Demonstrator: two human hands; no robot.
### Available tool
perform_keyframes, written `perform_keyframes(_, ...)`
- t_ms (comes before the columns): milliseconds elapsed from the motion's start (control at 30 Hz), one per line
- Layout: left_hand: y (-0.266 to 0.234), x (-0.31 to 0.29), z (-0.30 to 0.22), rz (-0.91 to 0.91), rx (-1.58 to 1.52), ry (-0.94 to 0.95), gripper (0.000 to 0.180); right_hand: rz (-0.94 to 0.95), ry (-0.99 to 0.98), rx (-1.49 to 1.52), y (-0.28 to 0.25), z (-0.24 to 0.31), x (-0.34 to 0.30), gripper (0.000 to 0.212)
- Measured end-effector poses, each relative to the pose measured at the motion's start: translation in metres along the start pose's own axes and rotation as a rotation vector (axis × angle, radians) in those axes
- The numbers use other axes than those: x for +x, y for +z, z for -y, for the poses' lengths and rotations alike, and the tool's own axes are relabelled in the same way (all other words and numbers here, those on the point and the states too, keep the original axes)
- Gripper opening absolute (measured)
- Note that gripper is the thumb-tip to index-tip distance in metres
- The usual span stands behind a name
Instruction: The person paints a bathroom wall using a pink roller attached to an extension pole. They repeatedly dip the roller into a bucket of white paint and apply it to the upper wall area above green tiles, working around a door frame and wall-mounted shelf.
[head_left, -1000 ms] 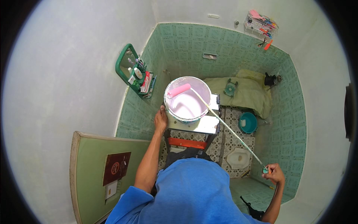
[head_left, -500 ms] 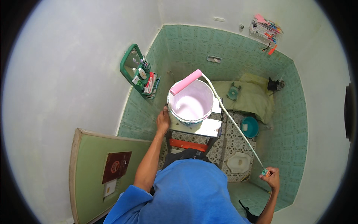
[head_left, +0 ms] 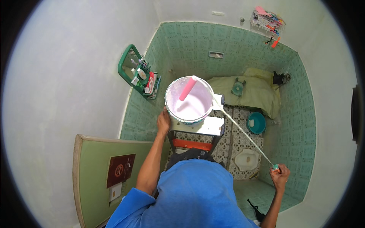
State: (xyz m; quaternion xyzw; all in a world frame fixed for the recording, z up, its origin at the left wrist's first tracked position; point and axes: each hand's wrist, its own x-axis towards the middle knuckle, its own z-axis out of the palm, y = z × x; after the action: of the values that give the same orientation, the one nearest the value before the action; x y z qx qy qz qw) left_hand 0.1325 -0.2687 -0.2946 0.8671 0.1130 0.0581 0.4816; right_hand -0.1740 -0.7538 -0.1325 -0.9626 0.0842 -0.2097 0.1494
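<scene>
A paint roller [head_left: 188, 89] with a pink sleeve is tilted into the mouth of a white paint bucket [head_left: 170, 107]. The sleeve's lower end hangs over pale pink-white paint, and whether it touches the paint is unclear. Its long pale rod runs down to the right, to a handle that my right hand [head_left: 280, 175] grips with closed fingers. The bucket stands on the top platform of a stepladder [head_left: 205, 127] in front of me. My left hand [head_left: 164, 122] is closed around the platform's left edge, close beside the bucket; its fingertips are partly hidden.
A green mirror shelf [head_left: 138, 74] with toiletries hangs on the left wall. A green door [head_left: 95, 159] stands at lower left. Below are a cloth-covered heap [head_left: 258, 95], a teal basin [head_left: 256, 123] and a squat toilet [head_left: 247, 160]. A wire rack [head_left: 266, 22] hangs at upper right.
The roller sleeve has gone from lying across the bucket's rim to pointing down inside it. My right hand has moved slightly right and up with the handle. My left hand stays at the platform.
</scene>
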Motion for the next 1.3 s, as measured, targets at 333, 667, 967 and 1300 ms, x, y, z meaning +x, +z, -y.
perform_keyframes(333,0.005,0.004,0.018,-0.06,-0.032,0.074,0.064,0.117,-0.065,0.013,0.005,-0.005,0.003,0.028)
perform_keyframes(667,0.007,0.005,0.019,-0.033,-0.133,0.047,0.066,0.554,0.485,0.655,0.027,0.006,-0.005,0.023)
perform_keyframes(967,-0.004,-0.003,0.002,0.068,-0.084,-0.292,0.072,0.706,0.578,0.838,0.061,0.012,-0.016,0.025)
perform_keyframes(1300,-0.029,-0.071,-0.023,-0.484,-0.175,-0.136,0.026,0.853,0.309,0.943,0.078,0.082,0.053,0.024)
